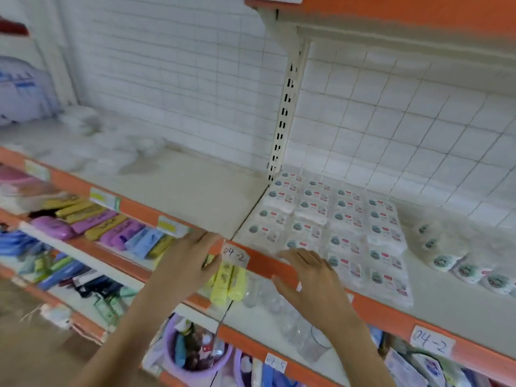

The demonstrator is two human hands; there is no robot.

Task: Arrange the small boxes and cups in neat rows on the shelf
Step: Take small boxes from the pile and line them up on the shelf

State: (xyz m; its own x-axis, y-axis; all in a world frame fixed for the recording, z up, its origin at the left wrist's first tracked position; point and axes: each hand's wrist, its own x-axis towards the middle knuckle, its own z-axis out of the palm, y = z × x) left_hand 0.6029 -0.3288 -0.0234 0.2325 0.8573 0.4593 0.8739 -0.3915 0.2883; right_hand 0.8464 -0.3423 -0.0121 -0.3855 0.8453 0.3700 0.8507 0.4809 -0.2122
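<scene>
Small white boxes (337, 219) with teal and red labels lie in several neat rows on the cream shelf (195, 191) with an orange front edge. To their right, small white cups (446, 261) with teal labels lie in a loose line. My left hand (187, 263) hovers with straight fingers at the shelf's orange edge, left of the "04-2" tag (236, 256). My right hand (312, 277) is spread flat at the same edge, its fingertips near the front-left boxes. Neither hand holds anything.
Blurred white items (111, 146) sit far left on the same shelf. Below are yellow and purple packs (92, 219), yellow tubes (227, 280), clear plastic cups (296, 322) and a purple bucket (195, 353). A wire grid backs the shelf, with an upper shelf (391, 12) overhead.
</scene>
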